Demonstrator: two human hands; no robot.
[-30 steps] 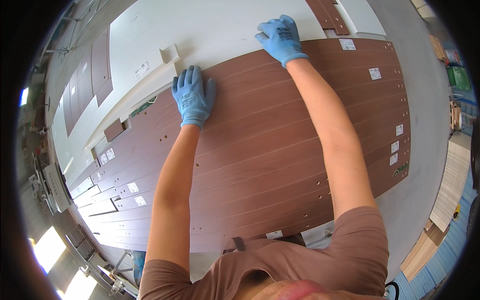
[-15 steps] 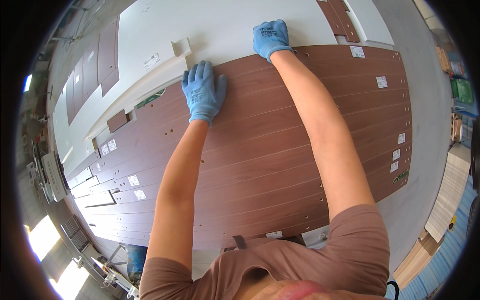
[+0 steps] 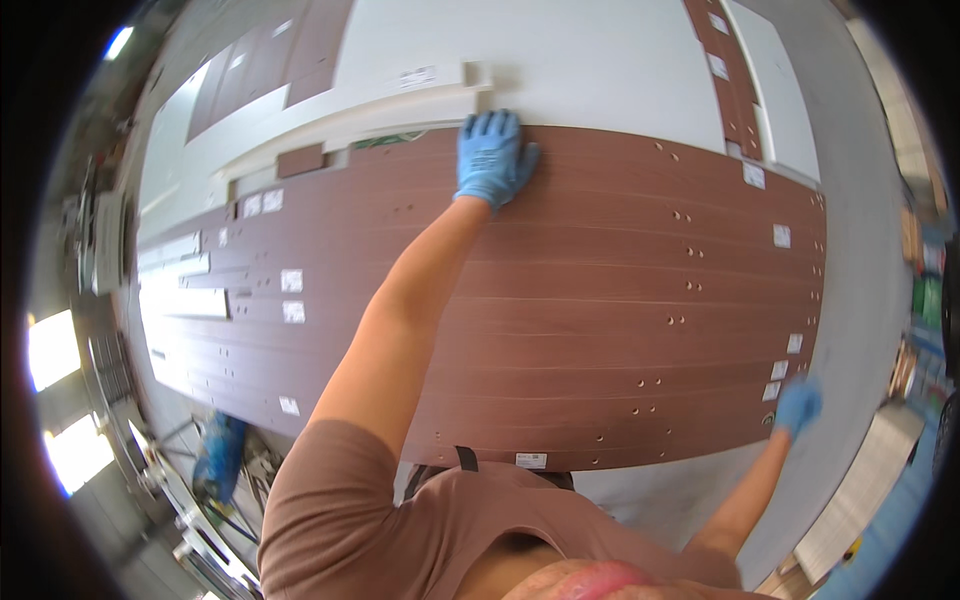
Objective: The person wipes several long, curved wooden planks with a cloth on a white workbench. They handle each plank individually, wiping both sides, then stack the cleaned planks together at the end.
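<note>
A wide layer of brown wood-grain panels (image 3: 560, 290) with small drilled holes and white stickers lies in front of me. My left hand (image 3: 489, 160), in a blue work glove, rests on the far edge of the panels with its fingers stretched out and the thumb apart. Just past its fingertips lies a white strip with a raised end piece (image 3: 478, 82). Over at the right end of the panels is my right hand (image 3: 798, 405), gloved in blue too. Motion smears it, so its fingers and anything in them cannot be made out.
White boards (image 3: 600, 70) lie beyond the brown panels, with narrow brown strips (image 3: 735, 95) at their right. A short brown block (image 3: 300, 160) sits at the far left edge. Blue-wrapped equipment (image 3: 218, 455) stands at lower left. Pale stacked boards (image 3: 865, 490) are at right.
My right hand has left the far edge and swung right and nearer, to the panels' right end. My left hand still lies on the far edge. The whole view has shifted.
</note>
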